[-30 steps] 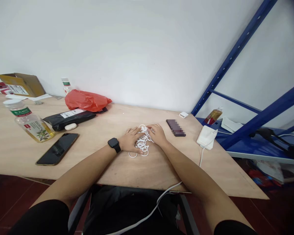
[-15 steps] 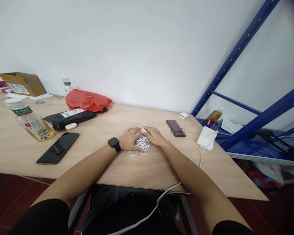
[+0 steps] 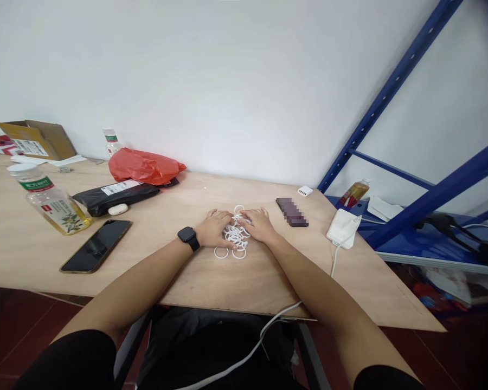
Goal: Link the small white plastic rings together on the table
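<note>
The left hand (image 3: 214, 228) is resting against white rings (image 3: 235, 234), thumb and fingers standing apart; the right hand (image 3: 259, 224) is touching them, whether pinching any I can't tell.

Red bag (image 3: 144, 167) beside black package (image 3: 106, 201); phone (image 3: 96, 246) near bottle (image 3: 51, 201).

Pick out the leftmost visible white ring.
It's the white ring at the pile's front-left, close to the left hand; every other visible ring lies farther right.

I note one head-worn camera, facing forward and down across the table (image 3: 211, 281); wall (image 3: 244, 97) fills the upper frame, lap (image 3: 211, 341) nearest, bottom centre.
</note>
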`<state>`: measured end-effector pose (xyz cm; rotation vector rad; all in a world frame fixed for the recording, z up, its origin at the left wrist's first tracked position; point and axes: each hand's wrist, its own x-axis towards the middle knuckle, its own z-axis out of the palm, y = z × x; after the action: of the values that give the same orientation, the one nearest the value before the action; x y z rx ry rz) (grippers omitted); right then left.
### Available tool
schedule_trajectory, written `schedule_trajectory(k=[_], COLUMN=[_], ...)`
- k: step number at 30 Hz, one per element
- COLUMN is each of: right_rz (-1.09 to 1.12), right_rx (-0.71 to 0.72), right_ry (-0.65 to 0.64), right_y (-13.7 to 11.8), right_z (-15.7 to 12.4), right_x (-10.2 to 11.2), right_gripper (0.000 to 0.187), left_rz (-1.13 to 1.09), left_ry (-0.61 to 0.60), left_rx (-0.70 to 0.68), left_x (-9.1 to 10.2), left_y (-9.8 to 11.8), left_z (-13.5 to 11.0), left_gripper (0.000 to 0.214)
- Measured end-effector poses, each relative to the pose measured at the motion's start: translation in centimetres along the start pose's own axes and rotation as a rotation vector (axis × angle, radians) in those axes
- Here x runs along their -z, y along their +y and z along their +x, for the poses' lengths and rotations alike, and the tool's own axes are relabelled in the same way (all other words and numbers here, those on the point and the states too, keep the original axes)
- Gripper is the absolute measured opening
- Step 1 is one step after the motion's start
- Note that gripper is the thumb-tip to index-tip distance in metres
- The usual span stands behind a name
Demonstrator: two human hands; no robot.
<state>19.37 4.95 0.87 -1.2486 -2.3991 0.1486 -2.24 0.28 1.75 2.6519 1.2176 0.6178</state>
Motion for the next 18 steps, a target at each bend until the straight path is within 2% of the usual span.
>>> schedule_trajectory(k=[6,13,18], right_rz=[-0.009,-0.061,-0.035], right_rx=[0.006,-0.051,-0.02], right_ry=[0.06,-0.168,-0.122], right_y=[0.16,0.22,0.16], right_z=[0.21,0.27,0.09], right_x=[-0.04,-0.81,-0.59], right_gripper=[0.046,0.056,0.05], left_rz=[-0.031,-0.047,-0.055], left_ry=[0.016,0.009,0.016], left_rx=[0.001,0.024,0.02], left_x=[0.23,0.04,-0.07], left_y=[0.18,-0.12,-0.2], left_z=[0.02,0.1,0.14], left_gripper=[0.067,0.067,0.062])
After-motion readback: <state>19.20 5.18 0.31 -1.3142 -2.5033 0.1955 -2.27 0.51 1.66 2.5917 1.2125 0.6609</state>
